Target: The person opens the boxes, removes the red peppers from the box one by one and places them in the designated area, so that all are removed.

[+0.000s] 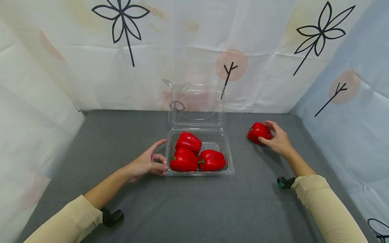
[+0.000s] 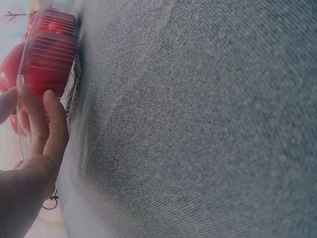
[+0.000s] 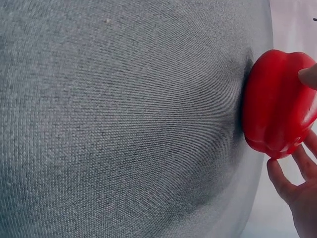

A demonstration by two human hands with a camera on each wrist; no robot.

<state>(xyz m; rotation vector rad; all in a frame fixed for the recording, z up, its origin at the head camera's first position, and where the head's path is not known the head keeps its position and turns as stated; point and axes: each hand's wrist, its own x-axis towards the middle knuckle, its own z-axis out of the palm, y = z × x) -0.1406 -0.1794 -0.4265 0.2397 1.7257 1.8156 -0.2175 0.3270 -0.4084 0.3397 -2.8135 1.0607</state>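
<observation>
A clear plastic clamshell container (image 1: 230,168) stands on the table with its lid (image 1: 197,114) raised at the back. Inside it lie three red bell peppers: one at the back (image 1: 188,141), one at front left (image 1: 183,160) and one at front right (image 1: 212,160). My left hand (image 1: 149,162) pinches the container's left rim near the front corner, thumb above and fingers against the side wall. To the right of the container, a lone red bell pepper (image 1: 257,132) sits on the table, its green stem pointing left. My right hand (image 1: 279,140) grips that pepper from its right side, thumb in front and fingers behind.
The grey cloth-covered table (image 1: 197,206) ends at a patterned white curtain (image 1: 261,81) just behind the lid. More curtain hangs on both sides. A dark wrist device (image 1: 111,217) shows at the left sleeve, another (image 1: 285,182) at the right sleeve.
</observation>
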